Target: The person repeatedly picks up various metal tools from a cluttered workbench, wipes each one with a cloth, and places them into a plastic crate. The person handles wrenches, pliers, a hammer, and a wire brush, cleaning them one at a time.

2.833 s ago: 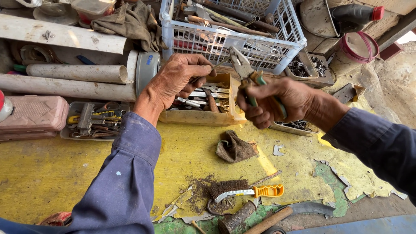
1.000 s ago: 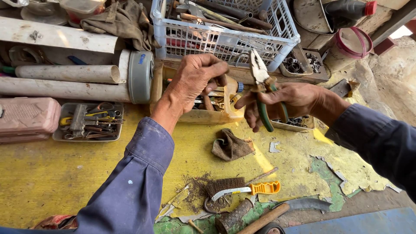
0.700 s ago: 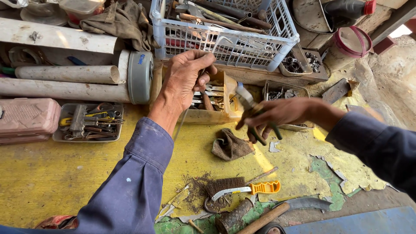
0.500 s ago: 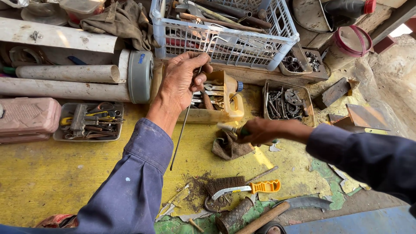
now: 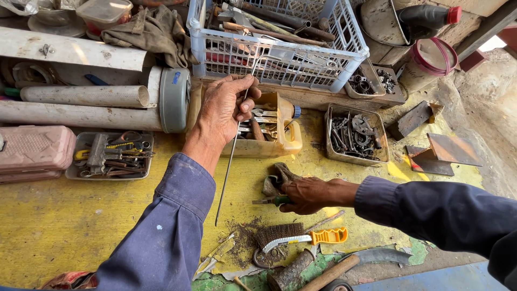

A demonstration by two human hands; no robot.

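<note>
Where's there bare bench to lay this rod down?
Bare yellow bench lies left of the left hand's rod, below the tool tray. Crowded: around the wire brush and rag by the right hand.

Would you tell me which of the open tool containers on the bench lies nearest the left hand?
The cut-open yellow jug of wrenches, directly under the left hand; the grey trays sit farther out on either side.

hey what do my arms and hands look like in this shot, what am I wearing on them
Both arms wear long dark blue work sleeves; the left sleeve has small pale paint specks, the right sleeve looks plain. The left hand and right hand are bare, without gloves.
</note>
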